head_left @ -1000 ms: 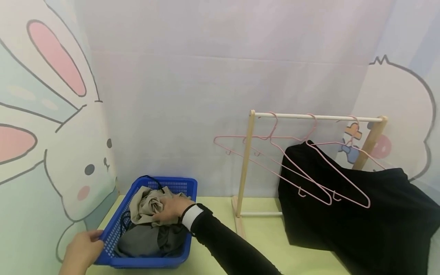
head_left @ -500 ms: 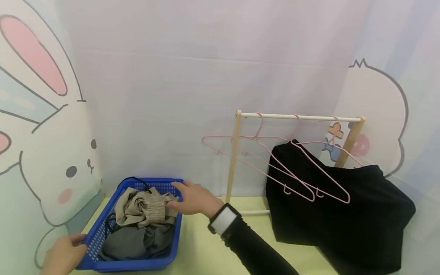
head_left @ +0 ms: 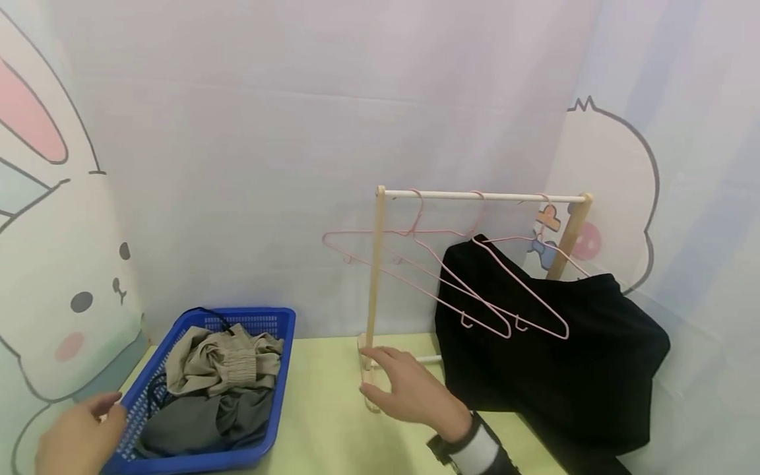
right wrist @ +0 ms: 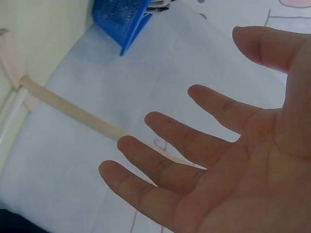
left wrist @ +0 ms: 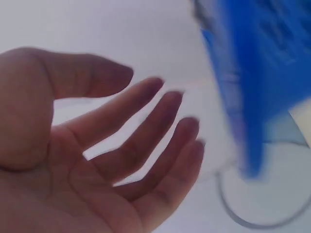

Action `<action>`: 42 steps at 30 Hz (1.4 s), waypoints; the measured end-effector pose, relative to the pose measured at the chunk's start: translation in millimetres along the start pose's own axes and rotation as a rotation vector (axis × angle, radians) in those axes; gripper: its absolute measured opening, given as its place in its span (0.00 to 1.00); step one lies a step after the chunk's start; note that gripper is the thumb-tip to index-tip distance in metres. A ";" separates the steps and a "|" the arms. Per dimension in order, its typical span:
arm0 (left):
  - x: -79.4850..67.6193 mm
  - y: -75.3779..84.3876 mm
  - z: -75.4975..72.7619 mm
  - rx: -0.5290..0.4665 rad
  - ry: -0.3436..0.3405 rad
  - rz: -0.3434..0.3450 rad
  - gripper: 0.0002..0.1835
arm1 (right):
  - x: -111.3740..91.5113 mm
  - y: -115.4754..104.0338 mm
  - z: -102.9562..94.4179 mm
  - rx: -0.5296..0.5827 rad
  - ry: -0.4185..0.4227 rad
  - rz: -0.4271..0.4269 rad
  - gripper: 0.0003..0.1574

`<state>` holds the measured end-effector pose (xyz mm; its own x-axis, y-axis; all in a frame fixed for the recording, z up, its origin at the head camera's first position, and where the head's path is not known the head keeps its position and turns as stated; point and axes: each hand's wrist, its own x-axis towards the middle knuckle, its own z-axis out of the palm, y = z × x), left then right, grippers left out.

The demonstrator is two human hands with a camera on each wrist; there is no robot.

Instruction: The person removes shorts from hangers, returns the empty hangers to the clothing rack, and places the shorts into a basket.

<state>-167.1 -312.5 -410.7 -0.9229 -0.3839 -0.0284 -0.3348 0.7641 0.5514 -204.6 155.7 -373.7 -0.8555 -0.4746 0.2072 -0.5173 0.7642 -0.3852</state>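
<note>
My left hand (head_left: 80, 432) is at the left side of a blue plastic basket (head_left: 284, 376); in the left wrist view its fingers are loosely bent, hold nothing and stand apart from the basket wall (left wrist: 245, 97). Inside the basket lie a crumpled beige garment (head_left: 237, 359) with a gathered elastic band and a dark grey garment (head_left: 190, 422). My right hand (head_left: 415, 392) is over the table in front of the rack's left foot, empty, fingers spread in the right wrist view. Pink hangers (head_left: 415, 237) hang on the wooden rack (head_left: 375, 277) beyond it.
A black garment (head_left: 546, 343) hangs at the rack's right side, behind two hangers, and reaches down to the yellow-green table (head_left: 323, 396). A dark cord (head_left: 204, 310) loops over the basket's back rim. A pale curtain (head_left: 249, 165) and cartoon-printed walls close off the back and sides.
My right hand has left the beige garment and moved right, away from the basket. My left hand has come off the basket's rim. The view has swung to the right.
</note>
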 end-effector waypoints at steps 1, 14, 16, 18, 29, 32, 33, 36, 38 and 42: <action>-3.4 6.6 1.0 -0.017 0.037 0.034 0.26 | -8.5 6.3 1.4 0.006 -0.002 0.012 0.35; -39.6 161.0 49.1 -0.292 0.149 0.486 0.23 | -82.5 53.9 -6.8 0.076 -0.014 0.143 0.32; -38.0 185.2 57.4 -0.319 0.140 0.544 0.25 | -89.7 57.1 -9.0 0.073 -0.018 0.171 0.32; -31.8 208.8 68.9 -0.342 0.095 0.588 0.30 | -96.3 59.1 -11.0 0.066 -0.023 0.195 0.32; 14.7 302.9 157.4 -0.531 -0.104 0.685 0.44 | -115.8 65.4 -22.1 0.070 -0.065 0.357 0.34; 24.6 313.3 173.1 -0.566 -0.114 0.695 0.42 | -119.3 67.8 -22.8 0.108 -0.081 0.413 0.35; 27.3 315.7 176.7 -0.579 -0.118 0.694 0.40 | -120.6 68.7 -23.1 0.117 -0.082 0.423 0.35; 33.5 321.6 184.5 -0.619 -0.107 0.692 0.34 | -124.9 71.3 -24.1 0.123 -0.080 0.441 0.36; 35.2 324.3 188.5 -0.640 -0.083 0.702 0.29 | -127.1 73.4 -24.7 0.116 -0.080 0.450 0.36; 36.5 330.2 194.0 -0.670 -0.063 0.699 0.21 | -132.4 78.4 -26.6 0.098 -0.080 0.454 0.35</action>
<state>-348.2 26.3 -391.4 -0.8874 0.0881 0.4525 0.4531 0.3475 0.8209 -132.6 290.1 -407.5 -0.9880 -0.1371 -0.0707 -0.0832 0.8593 -0.5046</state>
